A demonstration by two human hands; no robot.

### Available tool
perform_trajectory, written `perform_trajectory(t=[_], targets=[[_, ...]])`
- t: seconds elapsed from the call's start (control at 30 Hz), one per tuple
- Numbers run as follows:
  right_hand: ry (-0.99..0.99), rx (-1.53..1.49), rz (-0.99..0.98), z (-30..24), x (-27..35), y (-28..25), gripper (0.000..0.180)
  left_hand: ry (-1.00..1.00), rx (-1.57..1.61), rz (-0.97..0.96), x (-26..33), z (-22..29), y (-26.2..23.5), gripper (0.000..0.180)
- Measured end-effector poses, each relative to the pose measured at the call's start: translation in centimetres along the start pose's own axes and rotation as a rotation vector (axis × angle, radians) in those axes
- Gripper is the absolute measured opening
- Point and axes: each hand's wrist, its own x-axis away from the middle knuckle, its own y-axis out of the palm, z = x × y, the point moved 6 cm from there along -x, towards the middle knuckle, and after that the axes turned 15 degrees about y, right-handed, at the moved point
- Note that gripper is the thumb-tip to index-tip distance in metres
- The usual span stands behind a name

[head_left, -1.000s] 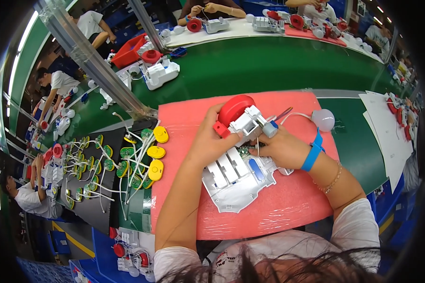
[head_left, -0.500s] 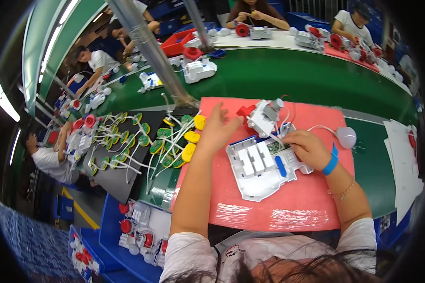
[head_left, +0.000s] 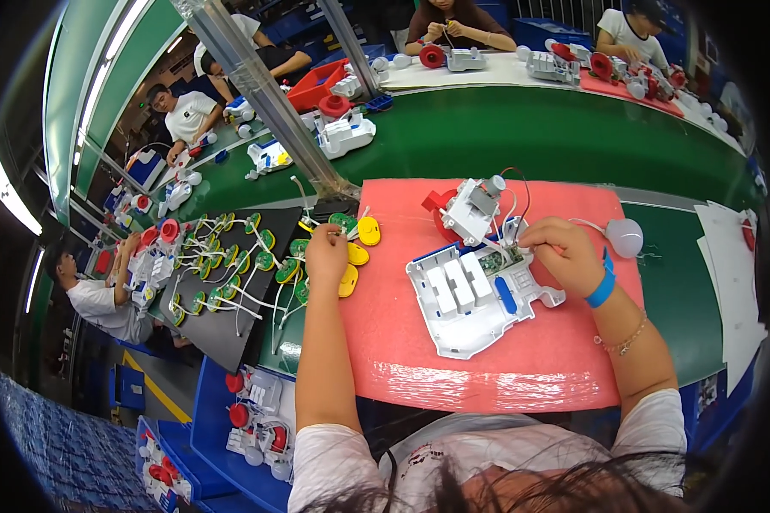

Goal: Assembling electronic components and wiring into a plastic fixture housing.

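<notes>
My left hand [head_left: 327, 252] is closed among round green circuit boards [head_left: 287, 270] with yellow backs and white wires; what its fingers pinch is hidden. A white plastic housing [head_left: 466, 329], with several white blocks and a blue strip inside, lies open on a pink foam mat [head_left: 393, 359]. At its upper right edge my right hand [head_left: 569, 256] has thumb and forefinger pinched together beside the white wires; I cannot make out what is in them. Behind the housing sits a white-and-grey mechanism [head_left: 473, 209] with a red part, tied to it by wires.
A white bulb [head_left: 624, 238] on a wire lies right of the mat. Yellow discs [head_left: 358, 254] rest at its left edge. A metal post [head_left: 274, 94] rises beyond. Blue bins [head_left: 231, 445] with parts stand lower left. Co-workers sit across the green conveyor [head_left: 488, 128].
My left hand has moved left from beside the mechanism to the circuit boards, and its fingers have closed. My right hand stays at the housing's edge, slightly shifted.
</notes>
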Motion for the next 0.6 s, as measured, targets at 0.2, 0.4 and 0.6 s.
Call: perform_trajectory(t=[0.2,0.4,0.6], targets=[[0.009,-0.037,0.075,-0.3,0.1,-1.0,0.02,-0.189,0.907,0.26,-1.1,-0.8,-0.9,0.034],[-0.078,-0.04,0.091,-1.1,0.2,-0.4,0.019,0.23,1.276,0.45,-2.7,8.9,-3.9,0.029],[-0.121,0.039,0.031,-1.9,0.4,-0.4,0.02,0.624,0.286,0.52,-5.6,10.4,-4.9,0.019]])
